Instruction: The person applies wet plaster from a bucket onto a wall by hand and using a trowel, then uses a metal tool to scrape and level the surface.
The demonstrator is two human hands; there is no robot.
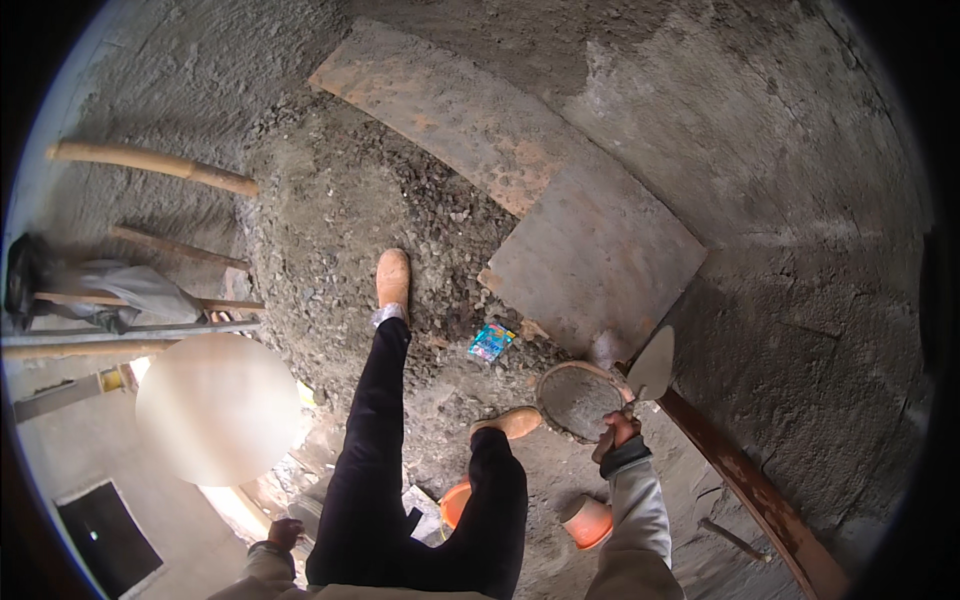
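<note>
My right hand (622, 430) is closed round the handle of a pointed trowel (653, 366), its grey blade tilted up and away from me. Just left of that hand, a round pan (541, 397) holds wet grey mortar; the trowel blade is above and right of its rim. My left hand (285, 533) hangs low beside my left leg with its fingers curled in. A grey object (306, 517) lies close by it, and I cannot make out whether anything is in the fingers.
Two flat boards, one long (430, 110) and one squarer (600, 255), lie ahead on gravel. A blue packet (491, 342) is between my feet. Orange buckets (588, 522) stand near me. A reddish beam (745, 490) lies right; wooden poles (155, 165) project at left.
</note>
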